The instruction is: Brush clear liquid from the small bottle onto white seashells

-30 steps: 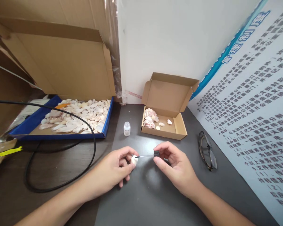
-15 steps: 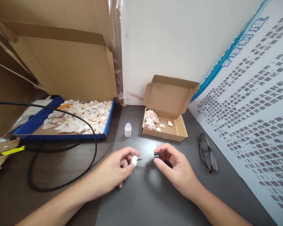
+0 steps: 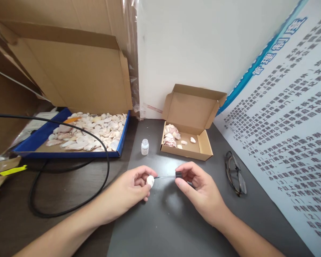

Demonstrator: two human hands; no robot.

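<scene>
Between the fingertips of my left hand [image 3: 132, 191] is a small white seashell [image 3: 150, 181]. My right hand [image 3: 200, 191] pinches the black cap of a brush applicator [image 3: 178, 175], whose thin clear stem points left. Its dark brush tip is at the shell's upper right edge; whether it touches cannot be made out. Beyond my hands an uncapped small glass bottle [image 3: 144, 147] with a label stands upright on the dark grey mat [image 3: 160, 228].
Behind, an open small cardboard box [image 3: 187, 154] holds several shells. At left, a blue-edged box [image 3: 77, 155] is filled with seashells, and a black cable [image 3: 108, 167] loops in front of it. Folded glasses [image 3: 235, 175] lie at right, beside a printed poster [image 3: 291, 142].
My left hand has shifted slightly left and turned the shell a little. The brush tip has moved slightly up and left, toward the shell's upper edge.
</scene>
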